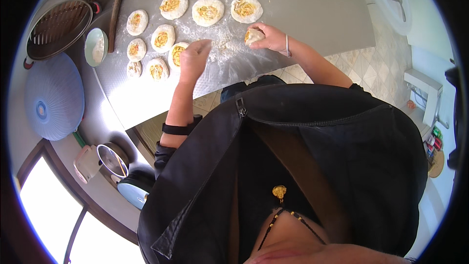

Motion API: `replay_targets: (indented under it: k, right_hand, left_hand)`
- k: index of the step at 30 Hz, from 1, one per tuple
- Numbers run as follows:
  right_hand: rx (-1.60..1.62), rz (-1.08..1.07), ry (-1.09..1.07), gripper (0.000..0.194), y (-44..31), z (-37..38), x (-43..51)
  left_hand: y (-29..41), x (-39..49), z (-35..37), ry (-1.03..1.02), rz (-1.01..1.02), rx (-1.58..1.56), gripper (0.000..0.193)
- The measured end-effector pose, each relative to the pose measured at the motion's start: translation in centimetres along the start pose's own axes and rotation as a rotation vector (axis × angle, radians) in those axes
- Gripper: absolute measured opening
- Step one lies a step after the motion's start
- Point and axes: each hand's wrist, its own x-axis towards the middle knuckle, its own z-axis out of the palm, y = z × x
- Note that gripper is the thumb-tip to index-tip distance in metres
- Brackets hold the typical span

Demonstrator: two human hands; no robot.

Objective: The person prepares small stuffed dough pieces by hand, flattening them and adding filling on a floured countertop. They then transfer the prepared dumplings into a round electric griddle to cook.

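Observation:
My right hand (270, 39) holds a small dough piece (253, 37) at the right of the floured patch, fingers above and thumb below. Orange-yellow filling shows at the dough's left side. My left hand (194, 60) hovers over the metal worktop, its fingers drawn together and nothing visible in them. Behind it lies a flat dough round (176, 57) with yellow filling, partly hidden by the hand. Above the hands are three larger filled rounds, among them one at the right (247, 9) and one in the middle (208, 12). Several smaller rounds (136, 50) lie to the left.
Loose flour (223, 46) is scattered on the worktop (311, 3). A green bowl of flour (96, 48) and a wooden rolling pin (117, 18) are at the left. Beyond them stand a large pan (78, 40) and a blue domed cover (55, 97). The worktop's near edge (238, 77) runs before me.

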Motion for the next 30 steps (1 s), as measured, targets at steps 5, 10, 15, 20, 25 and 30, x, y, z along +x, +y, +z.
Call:
replay_targets:
  k: [5, 10, 15, 20, 25, 30]
  right_hand:
    - [-0.116, -0.002, 0.047, 0.059, -0.3, -0.1, -0.3]
    - [-0.244, -0.011, 0.025, 0.057, -0.6, -0.5, -0.7]
    - [-0.353, -0.076, 0.037, 0.058, -1.1, 0.2, -0.1]
    - [-0.463, -0.081, 0.016, 0.055, -2.0, 1.7, 1.1]
    - [-1.047, -0.219, 0.075, 0.048, -3.2, 6.9, 4.0]
    - [-1.0, -0.326, 0.11, 0.065, -2.3, 6.9, 3.7]
  left_hand:
    - [-0.3, 0.0, 4.7, 0.137, 0.231, 0.312, 0.048]
    - [-0.2, -1.8, 7.3, -0.24, 0.502, 0.865, 0.068]
    - [-0.4, -2.9, 6.0, -0.179, 0.386, 0.829, 0.071]
    - [-1.5, -3.0, 4.9, 0.036, 0.34, 0.713, 0.066]
    - [-3.9, -3.1, 2.9, 0.287, 0.217, 0.32, 0.05]
    - [-3.4, -3.9, 2.9, 0.239, 0.265, 0.257, 0.056]
